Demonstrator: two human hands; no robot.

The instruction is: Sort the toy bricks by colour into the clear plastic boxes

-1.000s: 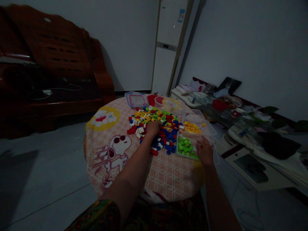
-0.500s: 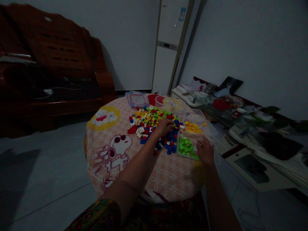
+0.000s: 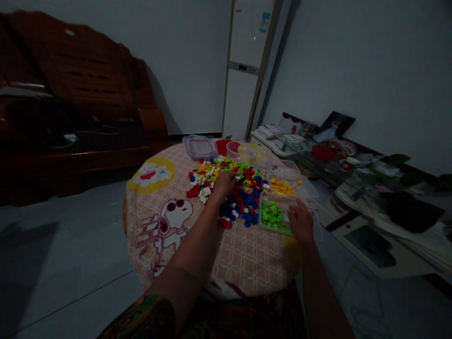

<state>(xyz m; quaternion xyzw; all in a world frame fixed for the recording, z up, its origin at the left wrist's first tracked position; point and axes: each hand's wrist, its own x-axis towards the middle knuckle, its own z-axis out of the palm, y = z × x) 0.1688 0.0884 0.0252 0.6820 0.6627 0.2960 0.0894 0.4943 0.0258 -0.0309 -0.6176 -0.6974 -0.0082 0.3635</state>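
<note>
A heap of small coloured bricks [image 3: 243,188] in red, blue, yellow, green and white lies on a round table [image 3: 165,226] with a cartoon-print cloth. My left hand [image 3: 223,183] rests on the heap, fingers curled down into the bricks; what they hold is hidden. My right hand [image 3: 301,222] grips the near edge of a clear tray [image 3: 314,221] holding green bricks [image 3: 271,214]. Behind it a second clear tray [image 3: 307,186] holds yellow bricks [image 3: 280,187].
A clear lidded box [image 3: 199,146], a red bowl [image 3: 223,146] and small clear tubs [image 3: 249,151] stand at the table's far edge. A dark wooden sofa [image 3: 70,108] fills the left. A cluttered low glass table [image 3: 353,174] stands right. A tall white unit [image 3: 245,70] stands behind.
My left hand moved right across the heap, then came back left towards the yellow and white bricks. My right hand has stayed on the green tray.
</note>
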